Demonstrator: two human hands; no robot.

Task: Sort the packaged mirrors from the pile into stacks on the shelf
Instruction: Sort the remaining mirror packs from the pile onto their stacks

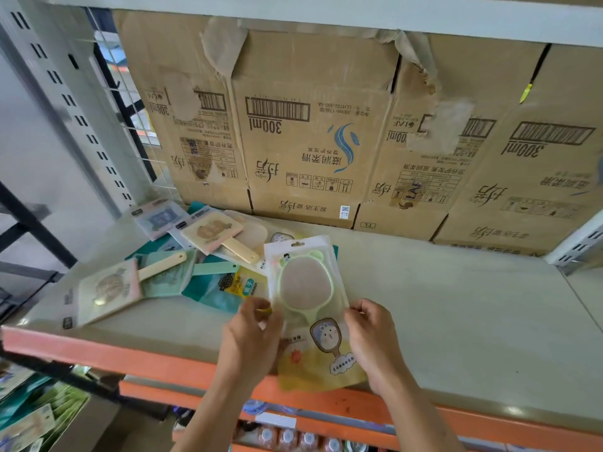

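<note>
I hold a packaged mirror (306, 288) with a pale green bear-eared frame in a clear and yellow bag, tilted above the shelf's front edge. My left hand (251, 337) grips its left side and my right hand (372, 337) grips its right side. Left of it lies a loose pile of packaged mirrors (202, 259) on the grey shelf board (456, 305): square cream and pink ones with handles, teal ones, a blue-grey one at the back. One cream square mirror (107, 291) lies nearest the left front corner.
Brown cardboard boxes (310, 141) line the back of the shelf. An orange beam (130, 357) edges its front. A perforated grey upright (65, 102) stands at the left. More packaged goods sit on lower levels (29, 415).
</note>
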